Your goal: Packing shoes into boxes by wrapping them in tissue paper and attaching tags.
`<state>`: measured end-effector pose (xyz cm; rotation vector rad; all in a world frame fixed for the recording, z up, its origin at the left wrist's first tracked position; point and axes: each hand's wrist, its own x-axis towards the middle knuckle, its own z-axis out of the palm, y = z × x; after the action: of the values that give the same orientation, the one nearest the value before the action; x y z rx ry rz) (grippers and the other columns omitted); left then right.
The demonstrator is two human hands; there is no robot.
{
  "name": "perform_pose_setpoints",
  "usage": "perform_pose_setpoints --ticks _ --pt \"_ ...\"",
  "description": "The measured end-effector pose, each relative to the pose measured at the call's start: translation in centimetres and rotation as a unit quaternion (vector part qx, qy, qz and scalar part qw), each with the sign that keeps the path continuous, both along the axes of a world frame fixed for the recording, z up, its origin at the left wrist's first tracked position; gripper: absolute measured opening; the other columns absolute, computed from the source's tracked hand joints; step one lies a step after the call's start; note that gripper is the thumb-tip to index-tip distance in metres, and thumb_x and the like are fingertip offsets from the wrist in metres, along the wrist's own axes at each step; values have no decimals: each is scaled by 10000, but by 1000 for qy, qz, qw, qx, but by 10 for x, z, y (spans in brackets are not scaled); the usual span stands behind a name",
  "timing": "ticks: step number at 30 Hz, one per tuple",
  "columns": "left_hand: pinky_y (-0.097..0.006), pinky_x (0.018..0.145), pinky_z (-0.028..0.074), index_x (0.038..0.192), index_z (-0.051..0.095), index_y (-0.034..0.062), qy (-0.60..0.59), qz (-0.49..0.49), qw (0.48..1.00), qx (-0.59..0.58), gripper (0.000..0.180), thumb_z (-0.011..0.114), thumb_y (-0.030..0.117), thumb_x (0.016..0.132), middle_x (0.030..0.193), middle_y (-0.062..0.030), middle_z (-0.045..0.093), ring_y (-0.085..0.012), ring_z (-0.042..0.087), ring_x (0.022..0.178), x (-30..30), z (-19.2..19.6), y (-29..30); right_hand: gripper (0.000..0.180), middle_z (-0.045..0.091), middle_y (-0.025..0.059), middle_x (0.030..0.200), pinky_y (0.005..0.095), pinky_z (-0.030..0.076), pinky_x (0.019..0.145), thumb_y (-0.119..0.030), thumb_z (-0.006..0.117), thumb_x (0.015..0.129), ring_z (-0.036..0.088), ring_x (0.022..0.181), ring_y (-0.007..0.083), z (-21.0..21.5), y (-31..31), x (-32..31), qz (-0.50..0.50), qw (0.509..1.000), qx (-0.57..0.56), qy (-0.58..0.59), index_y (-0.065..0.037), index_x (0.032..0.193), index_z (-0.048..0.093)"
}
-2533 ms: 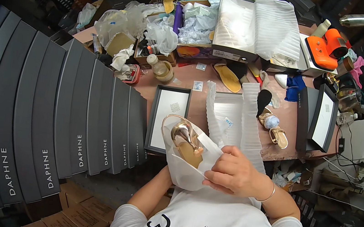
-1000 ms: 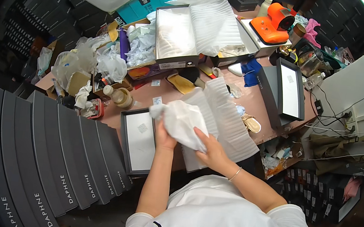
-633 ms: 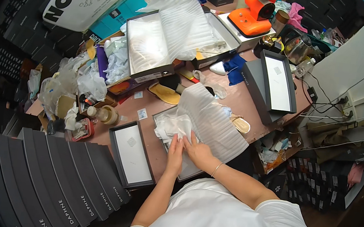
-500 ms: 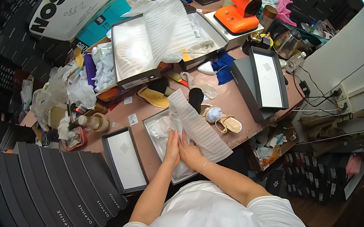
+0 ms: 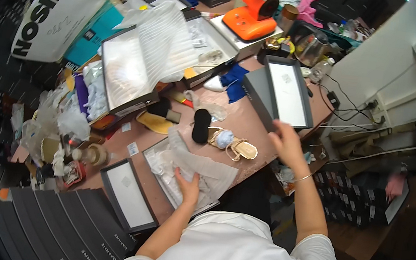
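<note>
In front of me lies a shallow shoe box point(image 5: 154, 161) with crumpled white tissue and a sheet of translucent packing foam point(image 5: 215, 172) over it. My left hand point(image 5: 187, 186) rests on that wrapping with its fingers apart. Off to the right, my right hand point(image 5: 289, 145) is lifted with spread, empty fingers, close to the near end of a grey box lid with a white inside point(image 5: 289, 93). The lid sits on another dark grey box point(image 5: 260, 92). Between my hands and the far boxes lies a strappy beige sandal point(image 5: 244, 149) with a pale blue wad point(image 5: 224, 139) in it.
A black oblong pad point(image 5: 201, 126) lies beside the sandal. Another grey lid point(image 5: 131, 193) is at left, by a row of stacked dark boxes point(image 5: 59, 221). Farther back stand a large open box point(image 5: 127, 67) and an orange device point(image 5: 251, 20). Plastic bags point(image 5: 50, 130) crowd the left edge.
My right hand has left the wrapping and moved right, toward the grey lid, opening its fingers. My left hand stays on the wrapping, its fingers now spread. The whole view has shifted slightly.
</note>
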<state>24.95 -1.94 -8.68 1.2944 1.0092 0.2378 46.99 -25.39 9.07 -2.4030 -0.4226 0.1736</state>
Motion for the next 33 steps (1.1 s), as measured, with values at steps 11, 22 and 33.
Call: perform_pose_setpoints --ticks 11,22,33 --pt "-445 1131 196 1447 250 -16 -30 -143 955 257 752 649 216 854 1466 -283 273 -369 241 1393 -16 56 20 258 620 289 901 487 472 764 -106 586 831 596 856 458 -43 -32 77 -74 980 -105 -150 65 1024 572" --pt "-693 1055 85 708 684 25 91 -471 731 485 455 505 380 931 808 -144 658 -323 558 1035 3 127 53 297 617 29 969 233 515 739 -202 677 870 599 845 100 42 -17 -70 3 785 538 305 -26 1064 536" --pt "-342 916 442 1410 329 -2 -80 -31 994 74 562 514 298 972 1302 -205 478 -243 555 1084 -83 58 66 452 613 263 1059 420 457 835 -357 513 944 595 974 378 -103 83 -168 173 947 65 262 41 1154 563"
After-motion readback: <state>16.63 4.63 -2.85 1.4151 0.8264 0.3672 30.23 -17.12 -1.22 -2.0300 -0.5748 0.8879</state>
